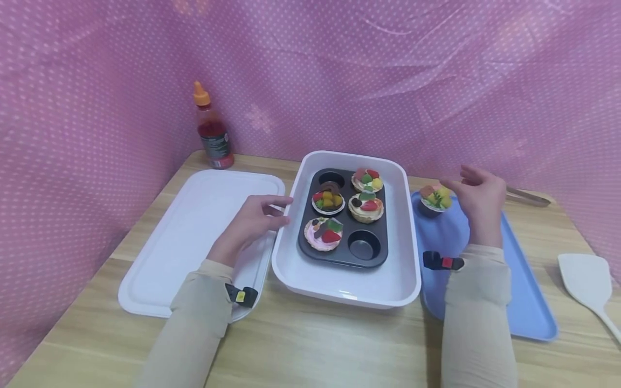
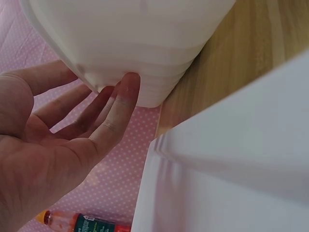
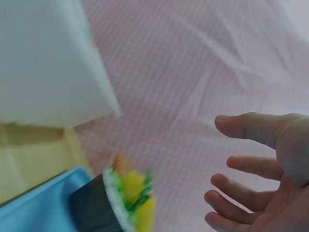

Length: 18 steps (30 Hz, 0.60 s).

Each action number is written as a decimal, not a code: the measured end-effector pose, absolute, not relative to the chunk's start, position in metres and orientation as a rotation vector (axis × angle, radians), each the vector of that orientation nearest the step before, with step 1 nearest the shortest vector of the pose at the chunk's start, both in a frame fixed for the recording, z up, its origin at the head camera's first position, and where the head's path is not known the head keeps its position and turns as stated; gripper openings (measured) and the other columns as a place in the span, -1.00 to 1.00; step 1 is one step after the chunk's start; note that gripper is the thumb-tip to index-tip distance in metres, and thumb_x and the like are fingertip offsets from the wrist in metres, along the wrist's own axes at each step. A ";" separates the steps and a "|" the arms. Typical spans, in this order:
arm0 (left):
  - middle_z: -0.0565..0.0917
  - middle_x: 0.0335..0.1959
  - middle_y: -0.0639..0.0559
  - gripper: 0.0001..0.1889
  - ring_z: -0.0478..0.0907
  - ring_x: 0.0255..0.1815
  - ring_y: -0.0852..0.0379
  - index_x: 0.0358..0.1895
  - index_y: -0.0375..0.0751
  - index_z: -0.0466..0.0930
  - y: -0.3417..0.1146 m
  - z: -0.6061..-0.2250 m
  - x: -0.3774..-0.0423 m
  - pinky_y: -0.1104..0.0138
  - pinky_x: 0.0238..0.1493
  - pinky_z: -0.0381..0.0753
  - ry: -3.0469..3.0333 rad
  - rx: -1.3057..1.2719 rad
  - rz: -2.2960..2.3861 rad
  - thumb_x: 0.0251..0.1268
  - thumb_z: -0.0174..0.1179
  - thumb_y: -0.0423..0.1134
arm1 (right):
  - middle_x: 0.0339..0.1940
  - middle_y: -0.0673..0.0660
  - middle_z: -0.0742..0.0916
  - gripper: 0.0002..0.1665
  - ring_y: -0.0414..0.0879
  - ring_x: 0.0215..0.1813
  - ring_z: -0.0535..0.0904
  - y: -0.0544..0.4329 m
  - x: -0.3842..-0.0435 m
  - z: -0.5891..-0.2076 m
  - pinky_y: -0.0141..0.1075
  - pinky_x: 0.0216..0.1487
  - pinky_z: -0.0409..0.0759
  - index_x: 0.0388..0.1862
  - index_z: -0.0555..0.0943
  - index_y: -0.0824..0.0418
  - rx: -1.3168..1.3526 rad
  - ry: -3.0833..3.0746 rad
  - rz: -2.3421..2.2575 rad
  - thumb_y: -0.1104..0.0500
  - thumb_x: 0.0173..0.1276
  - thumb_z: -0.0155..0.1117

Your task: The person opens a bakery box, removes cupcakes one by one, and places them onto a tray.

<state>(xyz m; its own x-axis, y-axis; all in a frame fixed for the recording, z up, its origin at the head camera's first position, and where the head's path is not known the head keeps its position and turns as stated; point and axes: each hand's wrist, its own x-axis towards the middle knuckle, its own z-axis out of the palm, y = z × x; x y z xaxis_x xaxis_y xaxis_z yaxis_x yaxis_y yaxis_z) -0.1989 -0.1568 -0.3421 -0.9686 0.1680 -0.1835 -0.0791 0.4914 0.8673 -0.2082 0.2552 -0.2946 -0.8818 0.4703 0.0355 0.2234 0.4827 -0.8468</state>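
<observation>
White and cut off at the side, the spatula (image 1: 586, 277) lies near. I see the left hand (image 1: 252, 221) touch the white tub (image 1: 339, 283) with spread fingers. The right hand (image 1: 481, 200) has spread fingers too, beside the fruit cup (image 1: 430, 209) on the blue tray (image 1: 519, 293). That hand hides part of a metal thing (image 1: 530, 199) behind.

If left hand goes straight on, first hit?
White rectangular bin, on its outer side; the left hand seems to touch it there, though exact contact is unclear.
</observation>
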 end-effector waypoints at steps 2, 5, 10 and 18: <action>0.64 0.18 -0.11 -0.47 0.59 0.16 -0.05 0.33 0.02 0.57 -0.157 -0.342 -0.199 0.18 0.11 0.65 2.493 0.066 1.468 0.28 0.34 -0.33 | 0.47 0.10 0.52 -0.17 -0.01 0.47 0.45 0.251 -0.206 -0.288 -0.11 0.42 0.49 0.50 0.40 0.03 -0.587 -2.458 1.354 -0.08 0.29 0.45; 0.64 0.18 -0.12 -0.47 0.59 0.16 -0.05 0.33 0.00 0.57 -0.158 -0.343 -0.200 0.19 0.10 0.66 2.486 0.075 1.488 0.28 0.34 -0.33 | 0.48 0.08 0.52 -0.16 -0.04 0.48 0.45 0.242 -0.203 -0.278 -0.13 0.44 0.47 0.50 0.41 -0.02 -0.572 -2.448 1.374 -0.12 0.28 0.45; 0.63 0.22 -0.14 -0.47 0.60 0.13 -0.06 0.32 -0.08 0.58 -0.158 -0.347 -0.200 0.26 0.01 0.68 2.465 0.117 1.551 0.25 0.34 -0.37 | 0.44 0.11 0.56 -0.21 -0.06 0.44 0.49 0.225 -0.198 -0.265 -0.18 0.42 0.49 0.48 0.45 -0.02 -0.526 -2.445 1.406 -0.08 0.28 0.46; 0.63 0.21 -0.12 -0.48 0.59 0.17 -0.06 0.31 -0.05 0.58 -0.157 -0.344 -0.199 0.22 0.06 0.67 2.471 0.085 1.534 0.26 0.34 -0.36 | 0.43 0.12 0.58 -0.20 -0.02 0.44 0.49 0.190 -0.195 -0.257 -0.14 0.39 0.51 0.48 0.45 0.00 -0.396 -2.497 1.526 -0.12 0.29 0.45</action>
<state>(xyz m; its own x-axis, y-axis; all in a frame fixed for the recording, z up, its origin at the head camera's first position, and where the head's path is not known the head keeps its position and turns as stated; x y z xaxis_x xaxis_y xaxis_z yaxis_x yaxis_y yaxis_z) -0.1992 -0.1565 -0.3442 -0.9716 0.1700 -0.1647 -0.0722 0.4498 0.8902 -0.1950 0.1905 -0.2568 -0.9465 0.3220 0.0211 0.1280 0.4348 -0.8914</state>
